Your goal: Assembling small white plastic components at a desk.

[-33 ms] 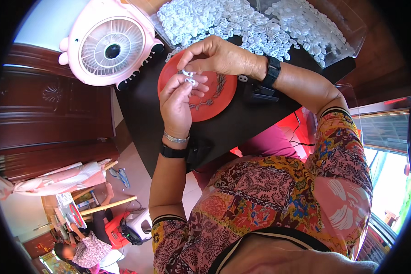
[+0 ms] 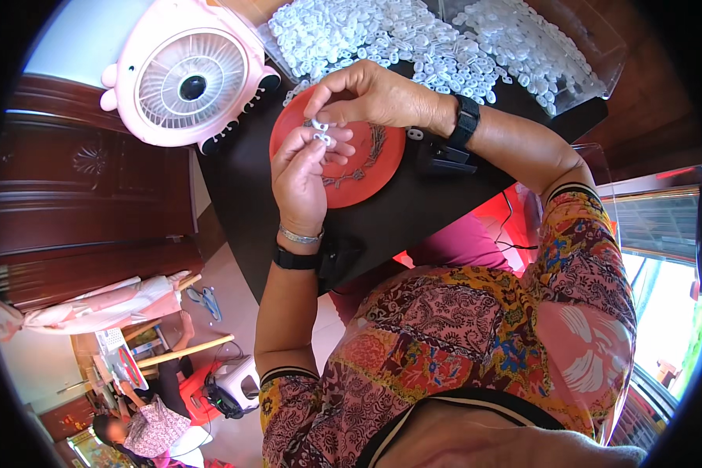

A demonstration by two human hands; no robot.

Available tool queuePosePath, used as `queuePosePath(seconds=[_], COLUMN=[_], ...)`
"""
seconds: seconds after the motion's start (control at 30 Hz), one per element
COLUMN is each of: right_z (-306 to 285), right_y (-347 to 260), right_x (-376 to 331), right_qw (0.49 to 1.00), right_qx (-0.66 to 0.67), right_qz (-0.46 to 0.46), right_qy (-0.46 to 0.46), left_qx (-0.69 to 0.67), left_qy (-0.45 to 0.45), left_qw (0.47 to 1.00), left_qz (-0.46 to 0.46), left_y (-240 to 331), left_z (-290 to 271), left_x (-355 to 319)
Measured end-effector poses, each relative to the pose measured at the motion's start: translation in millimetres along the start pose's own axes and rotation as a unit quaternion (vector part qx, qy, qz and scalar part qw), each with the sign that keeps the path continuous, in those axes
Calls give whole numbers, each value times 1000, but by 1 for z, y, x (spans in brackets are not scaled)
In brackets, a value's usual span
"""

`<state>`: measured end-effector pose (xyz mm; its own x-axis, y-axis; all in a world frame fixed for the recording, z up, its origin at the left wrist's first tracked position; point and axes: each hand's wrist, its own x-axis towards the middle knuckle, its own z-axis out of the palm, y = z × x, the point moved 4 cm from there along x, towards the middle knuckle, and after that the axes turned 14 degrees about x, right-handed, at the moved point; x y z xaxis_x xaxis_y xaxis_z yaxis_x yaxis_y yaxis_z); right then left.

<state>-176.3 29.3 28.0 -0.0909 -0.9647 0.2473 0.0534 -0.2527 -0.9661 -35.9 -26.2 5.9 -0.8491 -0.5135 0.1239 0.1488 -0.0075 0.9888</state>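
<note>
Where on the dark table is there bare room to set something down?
The dark tabletop is bare left of the red plate, between the pink fan and left hand; another bare patch lies near-right of the plate, before the black object. Crowded: the far side, heaped with white pieces, and the plate, holding grey parts below the right hand.

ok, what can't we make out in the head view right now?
All head view:
Small white piece at the left hand: too small, partly covered by fingers, to read its detail.
Right hand: too small at its fingertips to tell what, if anything, is pinched.
Round red plate: both hands cover part.
Grey metal bits: too small for exact shape.
Pile of white two-hole pieces: cut off by top edge.
</note>
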Motion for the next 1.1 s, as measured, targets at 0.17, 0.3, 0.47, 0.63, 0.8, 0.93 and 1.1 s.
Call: queuePosePath(seconds=[0.17, 0.3, 0.47, 0.63, 0.8, 0.93, 1.1], right_z=[-1, -3, -4, -6, -5, -4, -4], right_y=[-4, -3, 3, 8, 6, 7, 5], right_x=[0, 0, 0, 1, 0, 0, 0], right_qw=[1000, 996, 996, 990, 991, 993, 992], right_qx=[23, -26, 15, 95, 94, 84, 90], right_qz=[7, 79, 88, 100, 92, 83, 82], right_qy=[-5, -11, 0, 25, 6, -2, 6], left_qx=[-19, -27, 20, 103, 98, 87, 98], left_qy=[19, 28, 68, 100, 110, 117, 120], left_qw=[1000, 999, 997, 989, 989, 989, 987], left_qz=[7, 17, -1, -24, -32, -33, -40], left_y=[-2, -5, -2, -5, -3, -2, -4], left_z=[-10, -15, -10, -11, -8, -7, -8], left_x=[1, 1, -2, -4, -3, -4, -4])
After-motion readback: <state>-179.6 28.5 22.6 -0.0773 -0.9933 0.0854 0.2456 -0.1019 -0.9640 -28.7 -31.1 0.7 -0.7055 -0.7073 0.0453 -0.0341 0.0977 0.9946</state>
